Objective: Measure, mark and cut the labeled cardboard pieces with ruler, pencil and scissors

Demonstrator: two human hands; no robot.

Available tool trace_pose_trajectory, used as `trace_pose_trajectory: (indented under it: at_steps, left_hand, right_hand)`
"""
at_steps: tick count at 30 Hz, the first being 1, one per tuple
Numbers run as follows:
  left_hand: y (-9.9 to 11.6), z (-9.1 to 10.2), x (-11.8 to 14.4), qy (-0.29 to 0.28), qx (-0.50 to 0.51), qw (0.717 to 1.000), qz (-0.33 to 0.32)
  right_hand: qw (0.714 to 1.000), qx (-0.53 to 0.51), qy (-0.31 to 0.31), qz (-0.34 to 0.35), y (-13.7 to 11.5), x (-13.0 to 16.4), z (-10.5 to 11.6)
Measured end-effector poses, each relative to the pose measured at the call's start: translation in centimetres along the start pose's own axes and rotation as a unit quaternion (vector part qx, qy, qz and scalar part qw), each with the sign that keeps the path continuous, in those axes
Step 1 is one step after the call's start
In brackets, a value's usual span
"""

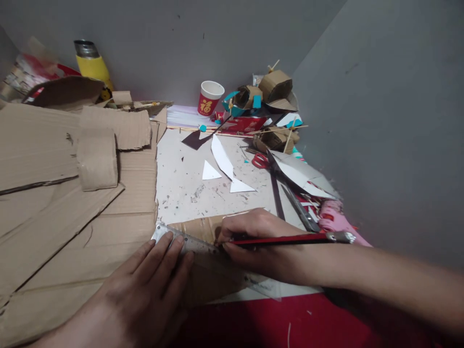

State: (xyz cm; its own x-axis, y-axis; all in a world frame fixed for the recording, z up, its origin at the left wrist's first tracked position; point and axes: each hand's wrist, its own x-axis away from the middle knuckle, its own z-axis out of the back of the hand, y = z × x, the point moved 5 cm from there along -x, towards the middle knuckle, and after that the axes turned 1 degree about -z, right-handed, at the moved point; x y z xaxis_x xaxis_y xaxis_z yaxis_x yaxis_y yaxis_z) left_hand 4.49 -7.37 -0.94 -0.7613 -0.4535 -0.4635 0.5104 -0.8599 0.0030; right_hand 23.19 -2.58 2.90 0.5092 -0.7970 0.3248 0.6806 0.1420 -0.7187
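Two hands work on a piece of cardboard [203, 261] that lies at the near edge of the table [181, 183]. The step looks like drawing a line along a ruler. The left hand [145, 290] lies flat on the clear ruler [188, 244], with its fingers [170, 251] spread a little and pressing down to keep it from sliding. The right hand [253, 239] pinches a red and black pencil [290, 239] close to its tip, fingers curled tight around it. The tip touches the cardboard right beside the ruler's edge. The next move, I think, needs the ruler held very steady while the pencil slides along its edge. Red scissors [260, 161] and white paper scraps [221, 159] lie farther back.
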Motion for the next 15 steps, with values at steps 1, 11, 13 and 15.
trace_pose_trajectory:
  at_steps: [1,11,13,15]
  left_hand:
    - [0.0,-0.1,0.0,-0.003,-0.002,1.0,0.002]
    - [-0.1,1.5,-1.1,-0.066,-0.028,0.995,-0.072]
    - [-0.2,1.9,-1.2,-0.068,-0.041,0.993,-0.092]
    - [-0.3,1.7,-1.0,-0.073,-0.048,0.992,-0.097]
  right_hand:
    - [1.0,-0.001,0.003,-0.002,0.0,0.1,0.1]
    - [0.952,-0.24,0.162,-0.098,2.4,3.3,1.3]
    - [0.939,-0.276,0.179,-0.097,3.0,3.8,0.9]
    - [0.931,-0.299,0.182,-0.106,3.4,3.9,0.5]
